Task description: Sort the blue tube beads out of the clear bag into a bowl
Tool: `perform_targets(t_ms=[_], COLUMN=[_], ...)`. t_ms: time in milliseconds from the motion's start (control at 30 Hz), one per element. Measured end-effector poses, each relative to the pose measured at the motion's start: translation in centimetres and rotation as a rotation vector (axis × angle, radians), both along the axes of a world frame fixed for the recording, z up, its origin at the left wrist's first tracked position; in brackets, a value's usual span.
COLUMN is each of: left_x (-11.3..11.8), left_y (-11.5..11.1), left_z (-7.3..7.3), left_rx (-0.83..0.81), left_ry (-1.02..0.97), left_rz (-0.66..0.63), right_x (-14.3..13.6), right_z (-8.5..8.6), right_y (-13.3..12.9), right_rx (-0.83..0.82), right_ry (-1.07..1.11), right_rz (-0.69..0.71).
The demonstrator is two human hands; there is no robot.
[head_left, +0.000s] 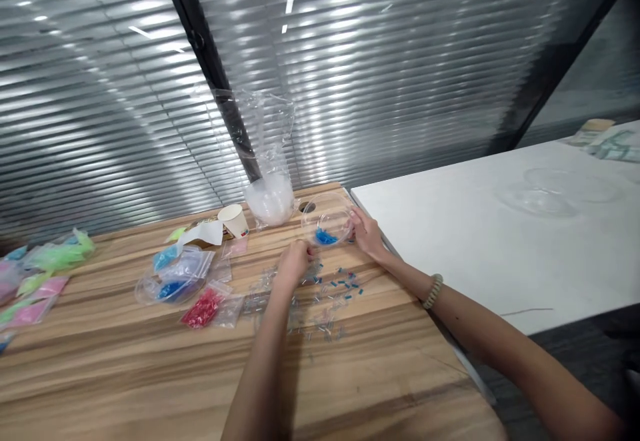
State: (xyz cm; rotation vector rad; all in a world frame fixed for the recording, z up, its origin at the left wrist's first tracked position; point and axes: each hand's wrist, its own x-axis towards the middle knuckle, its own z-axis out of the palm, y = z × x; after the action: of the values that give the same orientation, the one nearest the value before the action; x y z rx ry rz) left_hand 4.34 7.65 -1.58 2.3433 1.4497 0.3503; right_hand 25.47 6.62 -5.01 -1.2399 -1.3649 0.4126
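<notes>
My right hand point(367, 233) grips the rim of a clear round plastic bowl point(336, 202) from the right, tilting it above the wooden table. Small blue pieces point(326, 236) lie gathered in the bowl. Just left of the bowl, my left hand point(294, 261) is closed, its fingertips low near the bowl's edge; whatever it pinches is too small to make out. Below and around both hands, many small clear tube-like pieces point(325, 328) are scattered on the wood, with several blue pieces point(349, 297) and a little red among them.
On the wooden table point(150, 374), left of my hands, lie a bag of red pieces point(203, 308), a clear container with blue pieces point(171, 289), and a paper cup point(233, 220). A white-filled plastic bag point(273, 200) stands behind. A white table point(450, 228) adjoins on the right.
</notes>
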Motion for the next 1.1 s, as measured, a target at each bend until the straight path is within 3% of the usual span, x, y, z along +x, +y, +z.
perform_targets(t_ms=[233,467,567,667,933,1100], left_x=[-0.1,-0.5,0.1,1.0,2.0,2.1], left_y=[-0.3,-0.4,-0.9,-1.4,-1.7,-1.3], left_z=[0.4,4.3,5.2,5.0,2.7,2.1], left_rx=[0.058,0.115,0.131,0.109,0.09,0.238], left_ry=[-0.022,-0.199,-0.328,-0.419,-0.322,-0.266], left_rz=[-0.003,0.054,0.067,0.071,0.055,-0.024], right_x=[-0.1,-0.3,-0.3,-0.4,-0.5,-0.5], right_z=[0.4,0.8,0.6,0.5,0.2,0.0], right_y=[0.1,-0.8,-1.2,-1.5,-1.7,-1.6], right_rx=[0.03,0.056,0.077,0.083,0.045,0.047], right_ry=[-0.092,-0.113,-0.106,-0.074,-0.06,-0.092], right_rz=[-0.06,-0.032,0.024,0.066,0.121,0.146])
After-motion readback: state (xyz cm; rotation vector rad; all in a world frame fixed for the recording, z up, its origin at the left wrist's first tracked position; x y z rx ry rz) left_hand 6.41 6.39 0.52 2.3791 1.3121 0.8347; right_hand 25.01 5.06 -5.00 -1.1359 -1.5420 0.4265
